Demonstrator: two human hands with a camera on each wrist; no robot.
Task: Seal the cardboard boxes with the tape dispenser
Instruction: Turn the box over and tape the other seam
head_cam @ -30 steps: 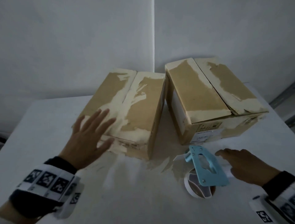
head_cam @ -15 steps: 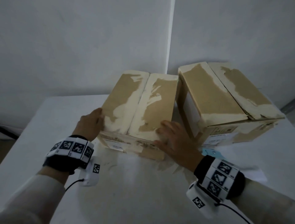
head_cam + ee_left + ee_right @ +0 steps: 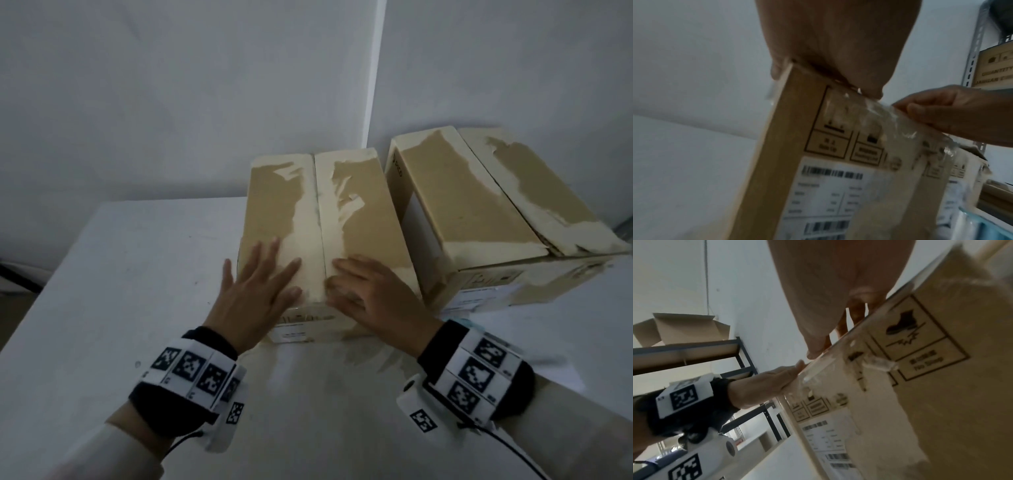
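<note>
Two worn cardboard boxes with closed flaps stand on the white table [image 3: 137, 274]. The near box [image 3: 363, 212] is right before me; the second box [image 3: 479, 205] is at its right, angled. My left hand [image 3: 260, 284] lies flat with spread fingers on the near box's left flap. My right hand [image 3: 366, 287] lies on the right flap at the front edge, fingers pointing to the middle seam [image 3: 318, 222]. Crumpled clear tape [image 3: 879, 113] hangs on the box's front just under that hand [image 3: 951, 113]. Only a light blue sliver of the tape dispenser [image 3: 463, 321] shows behind my right wrist.
A white wall rises close behind the boxes. Bare table lies to the left and in front of the near box. The right wrist view shows metal shelving [image 3: 748, 356] with an open cardboard box [image 3: 680, 327] on it, off to the side.
Both hands have come up from the near box's sides onto its top flaps. The near box now stands squarer to me. The tape dispenser lies released, now hidden behind my right wrist.
</note>
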